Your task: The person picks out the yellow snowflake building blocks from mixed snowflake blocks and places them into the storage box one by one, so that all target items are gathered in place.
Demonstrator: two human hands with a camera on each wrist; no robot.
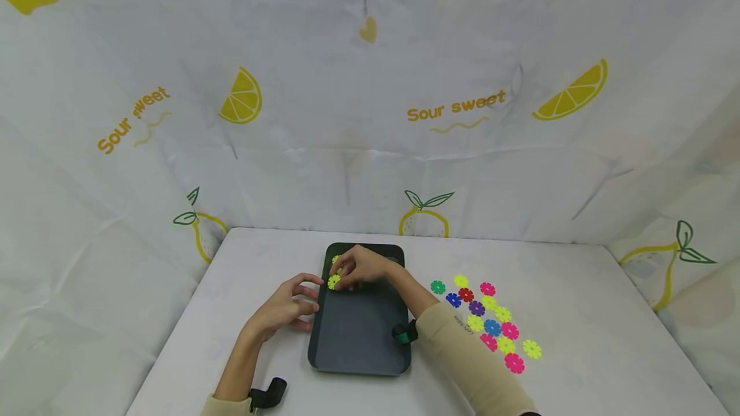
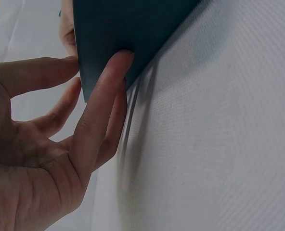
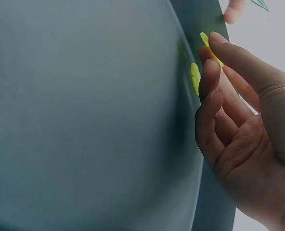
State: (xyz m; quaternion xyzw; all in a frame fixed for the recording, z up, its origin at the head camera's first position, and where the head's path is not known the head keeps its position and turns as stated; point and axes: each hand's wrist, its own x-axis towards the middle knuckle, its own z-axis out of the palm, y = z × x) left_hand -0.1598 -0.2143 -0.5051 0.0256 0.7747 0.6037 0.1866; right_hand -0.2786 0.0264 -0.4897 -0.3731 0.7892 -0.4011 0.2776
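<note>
My right hand (image 1: 361, 266) is over the far left part of a dark rectangular tray (image 1: 361, 339). Between its thumb and index finger it pinches a yellow notched disc (image 3: 217, 57), seen nearly edge-on in the right wrist view. Another yellow disc (image 1: 333, 282) lies in the tray just below those fingers, and part of a further one (image 1: 336, 259) shows near the far left corner. At the tray's left side is my left hand (image 1: 284, 307), its fingers spread and loosely bent. In the left wrist view its fingertips touch the tray's outer wall (image 2: 101, 36).
Right of the tray, several notched discs in pink (image 1: 514, 363), yellow, blue (image 1: 493, 328), green (image 1: 437, 287), red and purple (image 1: 476, 308) lie scattered on the white table (image 1: 607, 339). My right forearm crosses near them. A lemon-print cloth (image 1: 347, 178) hangs behind the table.
</note>
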